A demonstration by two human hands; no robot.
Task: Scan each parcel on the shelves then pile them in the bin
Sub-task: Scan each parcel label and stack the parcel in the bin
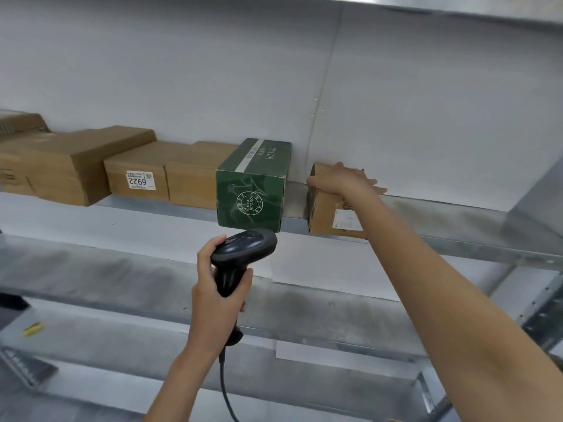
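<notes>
Left hand (217,287) grips barcode scanner (240,257) at 6 o'clock, aimed up at shelf; right hand (344,181) at 3 o'clock rests on top of small cardboard parcel (329,213), thumb hooking its left edge, probably pulling its label out for scanning.
</notes>
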